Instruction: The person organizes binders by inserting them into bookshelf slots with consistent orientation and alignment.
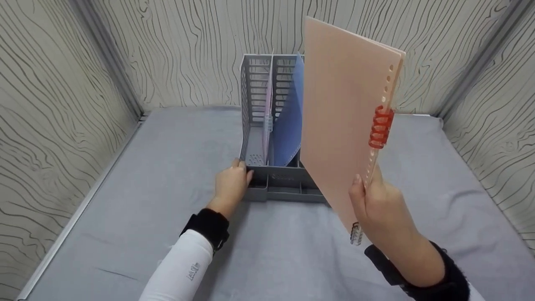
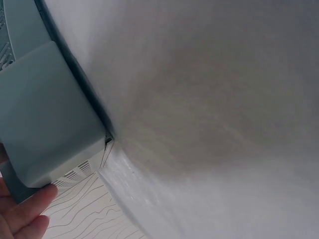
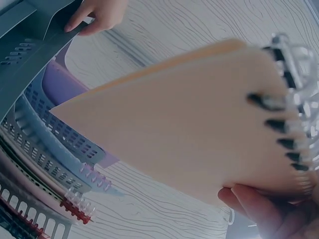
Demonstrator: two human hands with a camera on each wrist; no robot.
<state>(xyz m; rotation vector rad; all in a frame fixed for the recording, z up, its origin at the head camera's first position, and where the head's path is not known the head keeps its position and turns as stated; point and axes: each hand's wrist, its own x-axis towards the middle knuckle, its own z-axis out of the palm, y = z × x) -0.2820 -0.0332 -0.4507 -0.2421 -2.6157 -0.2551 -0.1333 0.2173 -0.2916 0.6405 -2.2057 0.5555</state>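
Observation:
My right hand holds up a peach loose-leaf notebook by its punched spine edge, thumb on the cover. Red binding rings sit partway along that spine, and clear rings at its lower end. The notebook is tilted in the air, in front of the right part of a grey file organizer. With curled fingers, my left hand grips the organizer's front left corner. Inside the organizer stand a thin pinkish notebook and a leaning blue notebook. The peach notebook hides the right compartments in the head view.
More ring-bound notebooks show in the organizer in the right wrist view. Low front trays run along the organizer's base. Grey cloth covers the table, and wood-patterned walls stand behind and at both sides.

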